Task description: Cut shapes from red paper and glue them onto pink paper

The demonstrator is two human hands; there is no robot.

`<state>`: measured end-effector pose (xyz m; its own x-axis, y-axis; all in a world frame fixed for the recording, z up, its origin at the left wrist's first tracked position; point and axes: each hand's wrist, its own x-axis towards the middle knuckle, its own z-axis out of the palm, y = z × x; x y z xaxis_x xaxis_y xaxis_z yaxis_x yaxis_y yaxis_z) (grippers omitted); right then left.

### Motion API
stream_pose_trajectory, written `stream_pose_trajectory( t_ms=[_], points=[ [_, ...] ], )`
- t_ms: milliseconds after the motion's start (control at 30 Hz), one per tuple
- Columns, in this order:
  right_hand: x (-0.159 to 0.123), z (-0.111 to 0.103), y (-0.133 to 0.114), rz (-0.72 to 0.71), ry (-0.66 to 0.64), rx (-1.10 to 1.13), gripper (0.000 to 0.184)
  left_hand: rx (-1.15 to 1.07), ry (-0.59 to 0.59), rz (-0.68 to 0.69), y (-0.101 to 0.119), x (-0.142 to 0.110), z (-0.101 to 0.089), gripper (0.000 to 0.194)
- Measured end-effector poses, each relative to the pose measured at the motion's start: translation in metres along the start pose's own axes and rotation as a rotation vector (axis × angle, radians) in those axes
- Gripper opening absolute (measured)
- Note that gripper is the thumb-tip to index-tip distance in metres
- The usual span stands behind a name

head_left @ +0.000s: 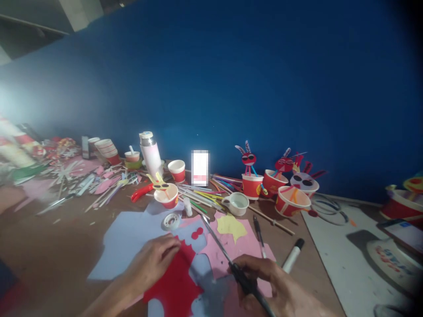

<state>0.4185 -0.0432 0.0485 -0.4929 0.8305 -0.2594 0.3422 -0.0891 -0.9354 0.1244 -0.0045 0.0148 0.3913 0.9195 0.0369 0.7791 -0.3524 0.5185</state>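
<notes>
My left hand (160, 255) is over the left edge of a cut-out sheet of red paper (180, 279), its fingers curled together; what they pinch, if anything, is hidden. My right hand (264, 281) grips a pair of scissors (223, 248) by the black handle, blades together and pointing up and left. Two small joined red paper circles (197, 233) lie between the hands. Under the red sheet is light blue paper (119, 242). Beside it sit pink paper (220, 259) with cut edges and a yellow scrap (231, 226).
A tape roll (171, 221), a black pen (259, 231) and a marker (293, 255) lie near my hands. Behind are paper cups with paper figures (253, 186), a white mug (238, 204), coloured sticks (201, 196) and a thermos (151, 154). A blue wall (211, 88) closes the back.
</notes>
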Motion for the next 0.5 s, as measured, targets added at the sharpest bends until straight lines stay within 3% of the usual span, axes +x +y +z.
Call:
stream_pose_trajectory(
  t_ms=[100,267,500],
  points=[
    [0.003,0.005,-0.003,0.052,-0.024,-0.022,0.03,0.052,0.023,0.062,-0.001,-0.007,0.007,0.025],
    [0.005,0.01,-0.005,0.059,-0.005,0.049,0.023,0.276,0.008,0.214,0.013,0.015,0.015,0.025],
    [0.006,0.009,-0.001,0.091,-0.026,0.047,0.025,0.381,-0.017,0.195,0.008,0.022,0.029,0.021]
  ],
)
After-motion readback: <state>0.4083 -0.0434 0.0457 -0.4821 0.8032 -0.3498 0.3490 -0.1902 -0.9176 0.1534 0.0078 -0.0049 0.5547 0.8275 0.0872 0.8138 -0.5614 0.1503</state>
